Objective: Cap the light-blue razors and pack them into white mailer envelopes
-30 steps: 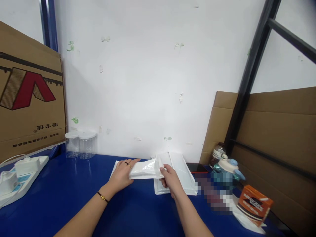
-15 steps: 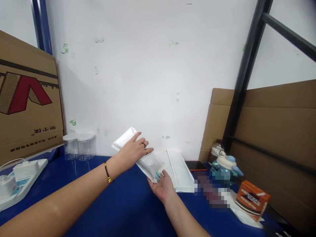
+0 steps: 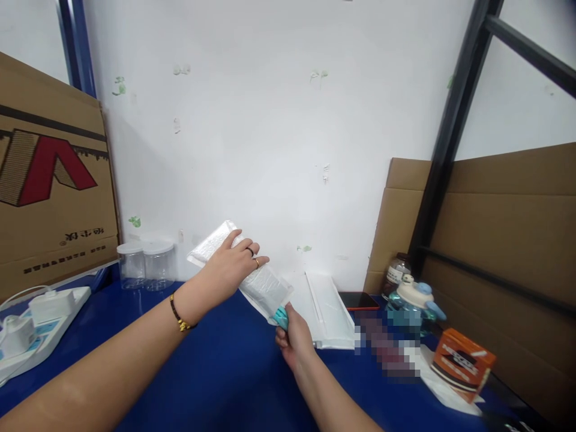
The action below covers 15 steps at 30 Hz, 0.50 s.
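A white bubble-lined pouch (image 3: 267, 291) is held tilted above the blue table, its lower end toward the right. My left hand (image 3: 231, 261) grips the pouch around its middle from above, two rings and a bracelet showing. From the lower end a teal item (image 3: 281, 318) sticks out; its kind cannot be made out. My right hand (image 3: 297, 339) pinches that teal item between thumb and curled fingers. More white pouches (image 3: 333, 318) lie flat on the table just beyond my right hand.
On the left stand a power strip (image 3: 49, 336) and two clear jars (image 3: 158, 267) with white lids. To the right are a phone (image 3: 359, 300), a brown bottle (image 3: 396, 276), a teal bottle (image 3: 409, 303) and an orange box (image 3: 463, 365). Cardboard (image 3: 508, 264) lines the right side.
The pouch and my left hand have shifted left and slightly up. My right hand has turned from palm-up support to a closed grip, and more of the teal item shows.
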Motion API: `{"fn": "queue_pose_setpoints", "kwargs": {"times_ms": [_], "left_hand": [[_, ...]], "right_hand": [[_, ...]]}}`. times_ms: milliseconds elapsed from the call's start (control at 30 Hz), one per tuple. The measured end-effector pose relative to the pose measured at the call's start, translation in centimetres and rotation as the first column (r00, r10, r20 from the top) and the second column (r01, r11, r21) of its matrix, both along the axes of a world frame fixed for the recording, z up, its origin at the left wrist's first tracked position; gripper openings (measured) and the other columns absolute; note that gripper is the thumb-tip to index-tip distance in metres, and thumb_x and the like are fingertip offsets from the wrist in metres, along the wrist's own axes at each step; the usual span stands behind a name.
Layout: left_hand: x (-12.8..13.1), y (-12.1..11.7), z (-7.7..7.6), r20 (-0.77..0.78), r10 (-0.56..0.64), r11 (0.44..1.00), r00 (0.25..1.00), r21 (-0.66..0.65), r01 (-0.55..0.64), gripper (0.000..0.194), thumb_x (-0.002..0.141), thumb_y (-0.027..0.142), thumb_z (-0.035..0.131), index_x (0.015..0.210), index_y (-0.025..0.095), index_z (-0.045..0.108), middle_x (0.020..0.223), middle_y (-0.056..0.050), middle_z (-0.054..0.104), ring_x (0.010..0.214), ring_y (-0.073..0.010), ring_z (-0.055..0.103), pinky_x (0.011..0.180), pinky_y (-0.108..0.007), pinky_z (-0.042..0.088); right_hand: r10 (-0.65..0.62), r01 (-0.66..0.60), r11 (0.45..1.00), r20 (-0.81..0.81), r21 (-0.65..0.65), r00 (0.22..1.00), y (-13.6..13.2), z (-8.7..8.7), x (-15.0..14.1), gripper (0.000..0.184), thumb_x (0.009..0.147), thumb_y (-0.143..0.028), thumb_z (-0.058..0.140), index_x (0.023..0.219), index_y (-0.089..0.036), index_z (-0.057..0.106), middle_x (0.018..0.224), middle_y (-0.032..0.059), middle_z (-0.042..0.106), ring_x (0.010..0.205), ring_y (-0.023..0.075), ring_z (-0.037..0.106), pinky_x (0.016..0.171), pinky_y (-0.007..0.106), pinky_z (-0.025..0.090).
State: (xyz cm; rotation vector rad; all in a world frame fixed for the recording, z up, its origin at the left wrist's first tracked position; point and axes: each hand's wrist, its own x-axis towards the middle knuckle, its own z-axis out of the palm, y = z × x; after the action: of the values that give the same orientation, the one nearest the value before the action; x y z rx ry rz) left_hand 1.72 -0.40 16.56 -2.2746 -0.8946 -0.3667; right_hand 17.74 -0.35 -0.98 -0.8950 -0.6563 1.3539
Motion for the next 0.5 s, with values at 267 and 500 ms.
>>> {"fn": "queue_pose_setpoints", "kwargs": {"times_ms": [267, 500], "left_hand": [[-3.0, 2.3, -4.2, 0.211, 0.105, 0.982, 0.972, -0.176, -0.067, 0.057, 0.067, 0.017, 0.058, 0.122, 0.03, 0.051, 0.107, -0.008, 0.055, 0.109, -0.0267, 0.046, 0.105, -0.05, 0.008], [-5.3, 5.8, -11.0, 0.253, 0.291, 0.887, 0.923, -0.432, -0.162, 0.082, 0.048, 0.012, 0.059, 0.126, 0.031, 0.045, 0.113, -0.009, 0.054, 0.111, -0.0299, 0.046, 0.1, -0.052, 0.017]], "right_hand": [[-0.287, 0.244, 0.951, 0.242, 0.191, 0.927, 0.6, 1.2, 2.6, 0.042, 0.074, -0.057, 0.056, 0.061, -0.021, 0.04, 0.042, -0.0106, 0.03, 0.031, 0.005, 0.029, 0.03, 0.017, 0.018], [-0.502, 0.406, 0.864, 0.561, 0.298, 0.658, 1.8, 1.2, 8.2, 0.042, 0.074, -0.056, 0.055, 0.054, -0.02, 0.046, 0.035, -0.0084, 0.033, 0.032, 0.0089, 0.036, 0.033, 0.021, 0.027]]}}
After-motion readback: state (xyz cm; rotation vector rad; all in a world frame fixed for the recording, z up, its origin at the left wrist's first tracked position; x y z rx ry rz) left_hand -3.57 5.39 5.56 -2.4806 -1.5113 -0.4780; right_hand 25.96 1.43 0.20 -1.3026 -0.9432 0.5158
